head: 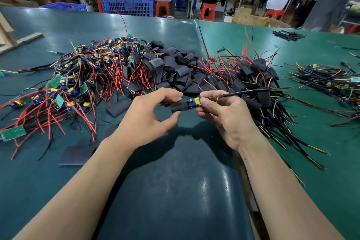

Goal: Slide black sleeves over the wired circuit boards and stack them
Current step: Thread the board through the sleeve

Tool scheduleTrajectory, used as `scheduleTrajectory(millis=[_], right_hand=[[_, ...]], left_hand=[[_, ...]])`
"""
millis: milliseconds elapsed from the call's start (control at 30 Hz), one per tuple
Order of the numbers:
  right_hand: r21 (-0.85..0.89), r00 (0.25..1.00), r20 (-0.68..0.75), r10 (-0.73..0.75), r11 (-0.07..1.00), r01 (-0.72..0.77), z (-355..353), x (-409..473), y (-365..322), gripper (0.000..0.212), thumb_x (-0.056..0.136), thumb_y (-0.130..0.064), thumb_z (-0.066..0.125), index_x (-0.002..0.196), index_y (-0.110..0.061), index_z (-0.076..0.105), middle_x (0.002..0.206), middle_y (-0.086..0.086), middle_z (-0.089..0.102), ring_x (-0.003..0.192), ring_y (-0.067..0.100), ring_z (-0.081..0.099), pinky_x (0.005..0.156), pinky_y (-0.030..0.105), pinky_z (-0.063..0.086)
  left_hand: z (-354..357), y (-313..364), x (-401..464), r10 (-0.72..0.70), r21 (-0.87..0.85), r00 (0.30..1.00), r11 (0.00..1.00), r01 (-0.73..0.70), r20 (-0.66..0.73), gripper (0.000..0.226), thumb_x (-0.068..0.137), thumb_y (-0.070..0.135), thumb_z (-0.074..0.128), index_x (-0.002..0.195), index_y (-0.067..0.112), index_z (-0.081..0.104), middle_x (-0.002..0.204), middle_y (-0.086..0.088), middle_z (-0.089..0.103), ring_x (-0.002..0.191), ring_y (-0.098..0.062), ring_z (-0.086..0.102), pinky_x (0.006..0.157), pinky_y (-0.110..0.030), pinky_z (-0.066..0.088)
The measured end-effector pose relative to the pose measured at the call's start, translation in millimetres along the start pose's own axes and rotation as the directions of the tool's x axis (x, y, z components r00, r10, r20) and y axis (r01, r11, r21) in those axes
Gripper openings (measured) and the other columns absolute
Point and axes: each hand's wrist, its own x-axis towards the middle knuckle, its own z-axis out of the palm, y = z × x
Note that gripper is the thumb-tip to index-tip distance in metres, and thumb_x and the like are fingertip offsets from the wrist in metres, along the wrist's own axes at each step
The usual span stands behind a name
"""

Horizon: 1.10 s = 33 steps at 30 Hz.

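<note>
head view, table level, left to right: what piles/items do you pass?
Bare wired boards pile → loose black sleeves pile → left hand → sleeve half over a board → right hand → sleeved boards stack → far-right wire bundle.

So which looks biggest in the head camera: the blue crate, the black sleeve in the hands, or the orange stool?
1. blue crate
2. orange stool
3. black sleeve
The crate and stool stand far back, so they are really bigger than they look.

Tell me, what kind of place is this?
Most likely an electronics assembly workshop: a heap of wired circuit boards and black sleeves on a green table, blue crates, and workers on stools behind.
</note>
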Motion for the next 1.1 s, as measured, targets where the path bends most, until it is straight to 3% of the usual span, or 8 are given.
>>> scheduleTrajectory(millis=[167, 333, 667, 833, 900, 1100], right_hand=[[0.047, 0.998, 0.050, 0.032, 0.998, -0.034, -0.9, -0.5, -2.1, 0.011, 0.086, 0.008, 0.064, 0.087, -0.002, 0.067, 0.068, 0.006, 0.070, 0.059, 0.017, 0.068, 0.059, 0.021, 0.056], [-0.002, 0.995, 0.094, 0.036, 0.999, -0.036, -0.8, -2.5, -2.6, 0.014, 0.083, 0.011, 0.064, 0.086, -0.002, 0.066, 0.067, 0.006, 0.070, 0.059, 0.019, 0.068, 0.059, 0.023, 0.056], [0.060, 0.992, -0.021, 0.127, 0.990, -0.126, 3.0, -2.4, -0.2, 0.013, 0.087, 0.013, 0.061, 0.084, 0.001, 0.060, 0.062, 0.010, 0.068, 0.052, 0.019, 0.067, 0.054, 0.023, 0.056], [0.156, 0.976, 0.005, 0.219, 0.964, -0.217, 4.0, -2.8, -2.3, 0.012, 0.087, 0.012, 0.060, 0.084, 0.000, 0.060, 0.063, 0.013, 0.067, 0.053, 0.020, 0.067, 0.053, 0.022, 0.056], [0.161, 0.972, 0.018, 0.233, 0.959, -0.233, 3.7, -3.3, -2.4, 0.009, 0.087, 0.010, 0.061, 0.086, 0.001, 0.061, 0.065, 0.013, 0.066, 0.053, 0.020, 0.066, 0.053, 0.022, 0.056], [-0.019, 0.995, 0.031, 0.099, 0.995, -0.099, 6.1, -3.3, 0.9, 0.016, 0.087, 0.004, 0.065, 0.078, -0.009, 0.066, 0.064, 0.001, 0.067, 0.058, 0.011, 0.064, 0.057, 0.021, 0.055]], left_hand=[[0.0, 0.7, -0.1, -0.032, -0.002, 0.999, 0.999, 0.032, 0.017, 0.039, 0.076, 0.004, 0.080, 0.112, 0.011, 0.066, 0.103, 0.004, 0.071, 0.096, -0.002, 0.066, 0.090, -0.014, 0.047], [0.2, 0.7, -0.1, -0.028, -0.005, 1.000, 1.000, 0.028, 0.004, 0.039, 0.075, 0.001, 0.080, 0.111, 0.008, 0.067, 0.103, 0.003, 0.072, 0.095, -0.004, 0.067, 0.094, -0.025, 0.051], [2.7, 3.5, 0.4, -0.013, -0.026, 1.000, 1.000, 0.014, 0.004, 0.036, 0.074, -0.003, 0.078, 0.107, 0.008, 0.067, 0.100, 0.004, 0.071, 0.092, -0.004, 0.066, 0.091, -0.020, 0.050], [4.4, 3.9, 0.0, -0.007, 0.012, 0.999, 1.000, 0.007, -0.034, 0.033, 0.075, -0.002, 0.078, 0.106, 0.008, 0.069, 0.101, 0.004, 0.071, 0.094, -0.004, 0.064, 0.085, -0.006, 0.041], [6.3, 5.7, 0.7, 0.024, 0.031, 1.000, 0.999, -0.023, -0.019, 0.034, 0.076, -0.002, 0.078, 0.107, 0.007, 0.069, 0.103, 0.004, 0.070, 0.095, -0.005, 0.064, 0.089, -0.010, 0.043], [8.1, 4.7, 1.3, 0.025, -0.022, 0.999, 0.999, -0.025, -0.020, 0.033, 0.077, 0.001, 0.080, 0.107, 0.006, 0.069, 0.102, 0.007, 0.070, 0.095, -0.004, 0.066, 0.091, -0.019, 0.050]])
